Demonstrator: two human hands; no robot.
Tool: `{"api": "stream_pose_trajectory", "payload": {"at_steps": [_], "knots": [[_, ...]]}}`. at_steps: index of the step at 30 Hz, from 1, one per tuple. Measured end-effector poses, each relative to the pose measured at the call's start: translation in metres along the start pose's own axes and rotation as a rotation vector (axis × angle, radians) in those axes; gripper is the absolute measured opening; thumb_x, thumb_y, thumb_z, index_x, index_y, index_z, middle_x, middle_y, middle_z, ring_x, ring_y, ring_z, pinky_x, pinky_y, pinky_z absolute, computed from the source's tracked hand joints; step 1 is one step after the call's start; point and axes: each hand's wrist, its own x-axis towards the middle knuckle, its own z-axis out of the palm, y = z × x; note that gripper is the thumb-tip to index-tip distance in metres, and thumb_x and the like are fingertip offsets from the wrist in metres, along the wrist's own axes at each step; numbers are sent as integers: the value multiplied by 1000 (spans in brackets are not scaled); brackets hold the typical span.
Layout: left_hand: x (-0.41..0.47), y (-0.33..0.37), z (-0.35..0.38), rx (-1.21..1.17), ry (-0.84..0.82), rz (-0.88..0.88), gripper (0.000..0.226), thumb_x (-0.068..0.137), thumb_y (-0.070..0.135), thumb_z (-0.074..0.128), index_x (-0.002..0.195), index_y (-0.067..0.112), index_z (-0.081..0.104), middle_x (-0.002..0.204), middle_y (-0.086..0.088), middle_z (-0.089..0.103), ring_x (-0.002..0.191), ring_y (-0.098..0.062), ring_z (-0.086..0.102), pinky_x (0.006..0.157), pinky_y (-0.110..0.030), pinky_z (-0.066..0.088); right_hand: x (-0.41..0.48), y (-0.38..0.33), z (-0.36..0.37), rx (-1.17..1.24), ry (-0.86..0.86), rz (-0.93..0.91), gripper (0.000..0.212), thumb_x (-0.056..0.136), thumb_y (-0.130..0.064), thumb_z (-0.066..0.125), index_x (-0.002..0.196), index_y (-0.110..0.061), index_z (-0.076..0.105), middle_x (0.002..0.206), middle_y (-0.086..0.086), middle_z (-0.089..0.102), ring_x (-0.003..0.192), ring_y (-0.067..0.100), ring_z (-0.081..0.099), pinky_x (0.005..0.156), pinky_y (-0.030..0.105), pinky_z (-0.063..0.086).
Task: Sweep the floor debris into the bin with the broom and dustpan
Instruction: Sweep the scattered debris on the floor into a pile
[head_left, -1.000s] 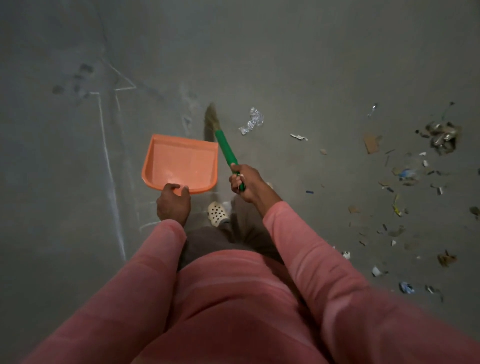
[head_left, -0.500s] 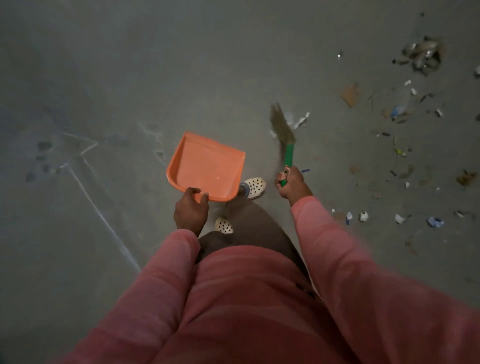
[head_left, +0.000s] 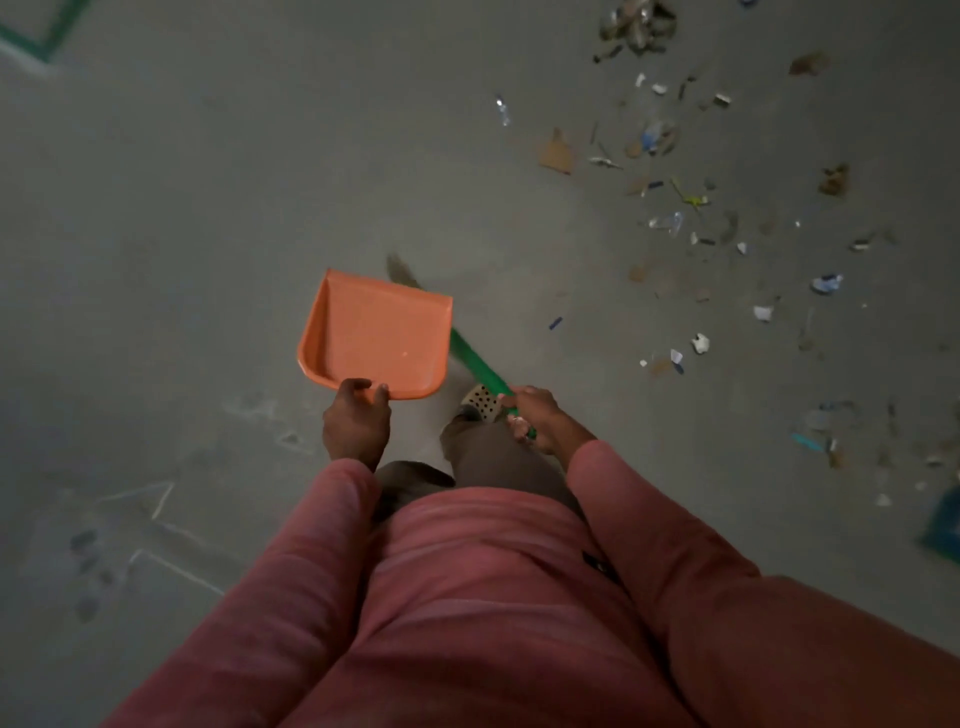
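My left hand (head_left: 356, 425) grips the near rim of an orange dustpan (head_left: 374, 332), held above the grey floor with nothing in it but a tiny speck. My right hand (head_left: 535, 418) grips the green handle of a broom (head_left: 475, 364). The handle slants up and left behind the dustpan, and the brown bristle tip (head_left: 399, 270) shows blurred past the pan's far edge. Scattered debris (head_left: 675, 223), paper scraps, foil, cardboard bits and wrappers, lies on the floor to the right and upper right. No bin is clearly in view.
My light perforated shoe (head_left: 482, 402) is between the hands. Chalk lines (head_left: 156, 525) mark the floor at lower left. Green tape (head_left: 47, 36) sits in the top left corner. A dark teal object (head_left: 943, 525) is cut off at the right edge.
The view has swung so the debris now lies farther up and right. The broom head swung left, from right of the dustpan to behind it. Both hands keep their grips.
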Motion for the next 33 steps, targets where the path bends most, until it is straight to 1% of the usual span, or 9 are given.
{"api": "stream_pose_trajectory", "payload": {"at_steps": [2,4,7,10,13,21,25,29,33], "knots": [[6,14,-1,45,-28,57,37,92,46,64,117,20,66,110,-16,71,109,-39,63,87,-40,49,3,4,-11,80,60,100,8,95,-8,61,87,-7,62,48,4,47,29,9,38,35,15,30],[13,24,0,85,-54,106,37,92,46,64,117,20,66,111,-17,71,110,-39,63,88,-41,49,6,5,-24,210,154,160,7,92,-7,62,86,-4,63,55,9,53,41,15,46,44,22,38],[25,37,1,124,-93,155,37,92,47,64,117,21,66,111,-16,71,109,-39,63,87,-41,49,21,-1,-37,437,334,168,23,90,-5,56,113,-5,61,87,15,62,61,22,56,52,30,48],[42,47,-3,154,-111,208,36,91,49,63,116,22,66,110,-14,72,109,-38,63,86,-41,50,31,-21,-18,535,462,96,46,84,-15,44,130,-14,40,115,17,61,81,31,62,66,42,57],[65,59,-14,152,-94,221,37,91,50,64,115,23,67,108,-14,73,108,-38,64,86,-42,51,-3,-52,16,464,471,-17,44,93,-14,45,135,-12,34,118,15,59,96,38,65,87,46,56],[147,89,-69,92,41,177,35,91,46,65,115,21,67,112,-19,71,106,-41,65,87,-45,52,-15,-121,92,-28,168,-286,26,95,-31,59,117,-35,45,84,10,63,51,19,55,41,26,44],[205,101,-101,67,52,155,34,91,45,64,115,21,67,112,-18,71,107,-41,65,87,-45,52,-7,-193,124,-148,10,-287,27,96,-23,62,120,-31,54,67,5,56,42,12,45,38,21,37],[276,127,-138,94,51,171,33,92,43,63,116,22,66,110,-17,71,106,-40,65,85,-44,51,33,-265,170,-149,35,-225,22,93,-20,64,115,-20,60,61,6,54,40,16,44,39,22,36],[333,149,-173,114,66,207,31,92,43,63,116,23,65,104,-15,73,102,-39,66,80,-43,51,56,-335,223,72,182,-114,24,91,-13,55,115,-7,55,88,14,64,56,23,59,46,27,47]]}}
